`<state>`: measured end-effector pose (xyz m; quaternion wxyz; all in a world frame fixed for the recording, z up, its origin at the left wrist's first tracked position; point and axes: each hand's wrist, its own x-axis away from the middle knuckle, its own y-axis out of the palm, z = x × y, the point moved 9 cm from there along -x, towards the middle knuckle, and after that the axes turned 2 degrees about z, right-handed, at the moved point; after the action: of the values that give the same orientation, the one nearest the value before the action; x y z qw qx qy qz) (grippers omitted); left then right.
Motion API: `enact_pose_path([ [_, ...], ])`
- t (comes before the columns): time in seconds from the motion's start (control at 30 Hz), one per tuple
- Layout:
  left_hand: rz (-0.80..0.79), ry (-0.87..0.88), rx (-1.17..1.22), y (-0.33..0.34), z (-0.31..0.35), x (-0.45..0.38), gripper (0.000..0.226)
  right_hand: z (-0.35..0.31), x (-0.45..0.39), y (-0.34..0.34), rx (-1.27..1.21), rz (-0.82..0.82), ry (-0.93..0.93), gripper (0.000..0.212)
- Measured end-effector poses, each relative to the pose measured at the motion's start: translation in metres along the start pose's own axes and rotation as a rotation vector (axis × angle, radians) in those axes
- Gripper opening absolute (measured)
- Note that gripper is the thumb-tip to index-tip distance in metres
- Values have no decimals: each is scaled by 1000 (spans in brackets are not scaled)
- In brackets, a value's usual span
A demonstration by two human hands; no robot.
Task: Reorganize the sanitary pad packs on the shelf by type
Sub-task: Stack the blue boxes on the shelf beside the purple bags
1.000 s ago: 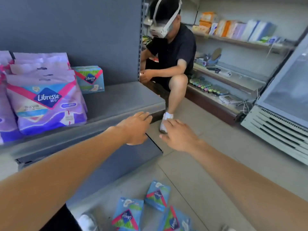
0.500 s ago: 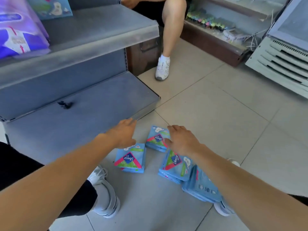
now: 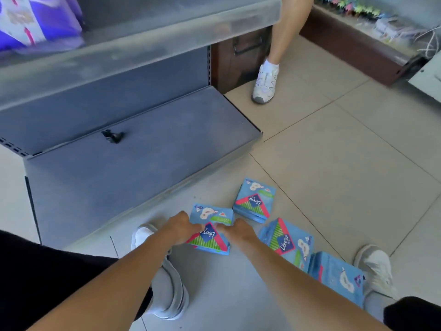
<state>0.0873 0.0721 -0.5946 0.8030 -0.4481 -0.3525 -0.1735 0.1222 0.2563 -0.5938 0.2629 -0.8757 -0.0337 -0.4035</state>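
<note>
Left hand (image 3: 181, 226) and right hand (image 3: 236, 231) both gripped one pad pack (image 3: 211, 229) on the floor (image 3: 334, 175), lower centre: light blue, red-green chevron, "Libresse" logo. Purple pack (image 3: 35, 20) sat upper left.

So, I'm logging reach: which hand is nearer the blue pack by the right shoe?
Right. The right hand is a couple of packs over from the blue pack by the shoe; the left hand lies farther left, beyond the pack both hands touch.
</note>
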Motion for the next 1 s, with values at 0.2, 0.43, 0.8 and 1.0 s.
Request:
enact_pose_path([
  [0.2, -31, 22, 226, 18, 8, -11, 32, 10, -22, 18, -87, 21, 7, 33],
  [0.43, -34, 135, 344, -12, 39, 10, 29, -20, -8, -20, -129, 118, -114, 43],
  [0.8, 236, 435, 313, -153, 159, 160, 72, -135, 106, -164, -228, 221, -509, 51],
  [1.0, 514, 537, 151, -255, 189, 235, 75, -240, 180, -204, -180, 284, -747, 45],
])
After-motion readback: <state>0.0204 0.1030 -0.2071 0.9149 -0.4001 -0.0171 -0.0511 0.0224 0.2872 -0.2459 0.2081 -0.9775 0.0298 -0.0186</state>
